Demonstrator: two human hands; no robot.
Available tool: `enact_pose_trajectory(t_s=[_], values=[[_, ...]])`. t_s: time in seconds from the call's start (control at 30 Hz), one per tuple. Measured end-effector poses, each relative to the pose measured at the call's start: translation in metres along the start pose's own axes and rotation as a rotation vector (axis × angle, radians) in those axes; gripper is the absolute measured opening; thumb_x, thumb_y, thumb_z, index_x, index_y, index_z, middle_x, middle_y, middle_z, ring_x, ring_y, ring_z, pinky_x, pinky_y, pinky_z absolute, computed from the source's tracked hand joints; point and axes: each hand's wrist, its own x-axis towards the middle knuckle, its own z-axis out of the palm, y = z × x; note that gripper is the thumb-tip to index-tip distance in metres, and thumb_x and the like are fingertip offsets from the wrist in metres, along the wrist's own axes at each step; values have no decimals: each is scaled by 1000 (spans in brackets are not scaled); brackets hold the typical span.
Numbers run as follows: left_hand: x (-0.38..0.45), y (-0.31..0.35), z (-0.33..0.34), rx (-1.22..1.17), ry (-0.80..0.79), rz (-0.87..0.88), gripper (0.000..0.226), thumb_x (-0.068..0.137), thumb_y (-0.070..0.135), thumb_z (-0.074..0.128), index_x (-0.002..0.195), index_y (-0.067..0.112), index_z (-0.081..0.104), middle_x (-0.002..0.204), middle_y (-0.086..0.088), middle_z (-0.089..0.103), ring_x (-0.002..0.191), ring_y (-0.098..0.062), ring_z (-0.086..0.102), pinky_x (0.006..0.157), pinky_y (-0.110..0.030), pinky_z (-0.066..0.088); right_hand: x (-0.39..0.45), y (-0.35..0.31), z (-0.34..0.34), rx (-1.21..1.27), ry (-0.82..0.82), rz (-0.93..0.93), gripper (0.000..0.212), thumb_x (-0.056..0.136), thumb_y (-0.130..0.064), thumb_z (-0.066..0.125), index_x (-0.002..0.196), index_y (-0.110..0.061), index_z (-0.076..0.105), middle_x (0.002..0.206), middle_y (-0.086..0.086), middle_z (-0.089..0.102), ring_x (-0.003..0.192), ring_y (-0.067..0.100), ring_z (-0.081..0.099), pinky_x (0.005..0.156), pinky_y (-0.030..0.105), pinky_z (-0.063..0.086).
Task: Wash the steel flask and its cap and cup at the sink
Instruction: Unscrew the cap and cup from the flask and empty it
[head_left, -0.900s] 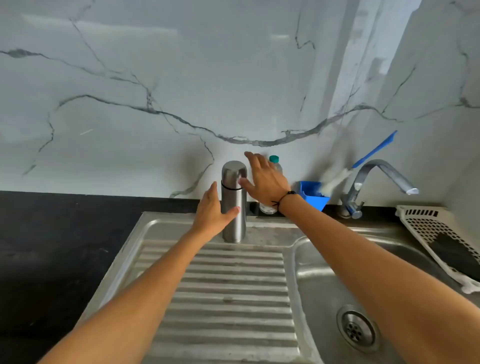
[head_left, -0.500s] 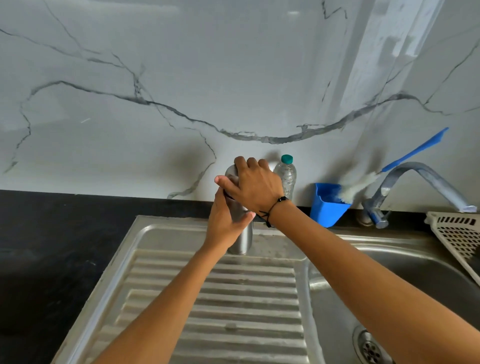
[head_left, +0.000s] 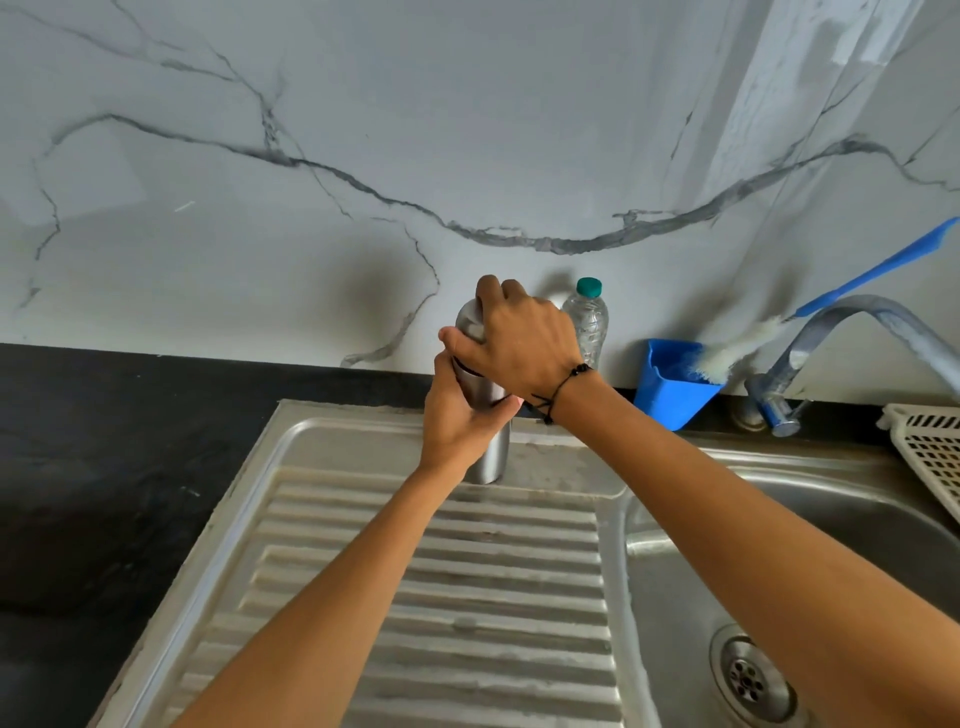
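Note:
The steel flask (head_left: 492, 457) stands upright at the back edge of the ribbed steel drainboard (head_left: 467, 582). My left hand (head_left: 457, 415) grips its body around the middle. My right hand (head_left: 519, 345) is curled over the top, holding the steel cup (head_left: 467, 318) that caps the flask. Most of the flask's upper half is hidden by my hands. The inner cap is not visible.
The sink basin (head_left: 675, 597) with its drain (head_left: 750, 680) lies to the right, the tap (head_left: 831, 338) above it. A clear plastic bottle (head_left: 589, 322), a blue holder (head_left: 670, 384) with a blue-handled brush (head_left: 857, 283), and a white basket (head_left: 930, 447) stand behind. Black counter (head_left: 104, 467) is left.
Both hands went from reaching beside the flask to closing on it: the left around the body, the right over the cup on top. My view shifted left and closer.

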Motion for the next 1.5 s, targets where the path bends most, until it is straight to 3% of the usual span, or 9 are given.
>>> enact_pose_trajectory(t_s=[0.13, 0.33, 0.57, 0.73, 0.9, 1.17, 1.3, 1.4, 1.5], values=[[-25, 31, -25, 32, 32, 55, 74, 65, 25, 87, 125, 17, 44, 96, 17, 58, 86, 3, 58, 70, -5, 45, -20, -13, -30, 67, 99, -46, 53, 90, -56, 47, 109, -6, 47, 101, 10, 58, 81, 34, 59, 57, 33, 37], [-113, 65, -69, 91, 41, 75, 68, 64, 27, 87, 117, 27, 44, 94, 17, 60, 92, -8, 62, 79, -26, 52, -85, -55, -65, 102, 165, -104, 55, 88, -60, 47, 103, -7, 50, 94, 8, 60, 76, 32, 59, 57, 33, 38], [-217, 65, -92, 163, 47, -2, 69, 61, 33, 87, 114, 21, 46, 89, 13, 62, 89, -11, 63, 76, -31, 53, -176, -90, -81, 120, 126, -146, 55, 86, -60, 49, 100, -8, 51, 92, 9, 62, 76, 36, 60, 54, 32, 33], [-264, 62, -96, 151, 48, 5, 72, 62, 30, 88, 120, 16, 47, 86, 18, 58, 77, 3, 57, 65, -13, 48, -218, -104, -84, 147, 104, -166, 53, 83, -60, 54, 95, -8, 53, 86, 8, 63, 66, 36, 60, 50, 29, 32], [-282, 59, -97, 141, 14, -15, 68, 63, 31, 87, 115, 23, 44, 84, 19, 59, 75, 7, 58, 64, -12, 48, -236, -112, -83, 150, 98, -145, 67, 76, -71, 27, 93, -11, 52, 85, 5, 61, 62, 33, 60, 46, 29, 38], [-290, 53, -95, 137, 19, -12, 77, 66, 36, 84, 126, 20, 38, 100, 5, 65, 88, -7, 64, 66, -26, 54, -250, -122, -88, 144, 134, -168, 58, 79, -65, 38, 85, -9, 54, 72, 4, 59, 48, 29, 55, 43, 14, 14], [-290, 56, -94, -61, -9, -6, 82, 67, 30, 86, 130, 20, 34, 112, 0, 61, 102, -9, 63, 76, -29, 56, -253, -124, -98, 37, 44, -167, 60, 83, -67, 43, 99, -10, 50, 89, 6, 60, 70, 31, 63, 42, 21, 15], [-289, 62, -96, -110, -37, 9, 96, 67, 30, 86, 135, 52, 22, 115, 14, 60, 118, -12, 56, 96, -39, 50, -252, -127, -112, -144, -129, -176, 76, 78, -78, 32, 113, -12, 44, 107, 5, 56, 85, 25, 60, 50, 29, 29], [-289, 74, -92, -141, -24, -29, 88, 69, 53, 73, 140, 21, 33, 100, 31, 60, 101, 8, 58, 83, -13, 48, -252, -143, -110, -261, -62, -113, 86, 74, -80, 11, 108, -12, 51, 93, 7, 55, 50, 16, 32, 42, 25, 14]])
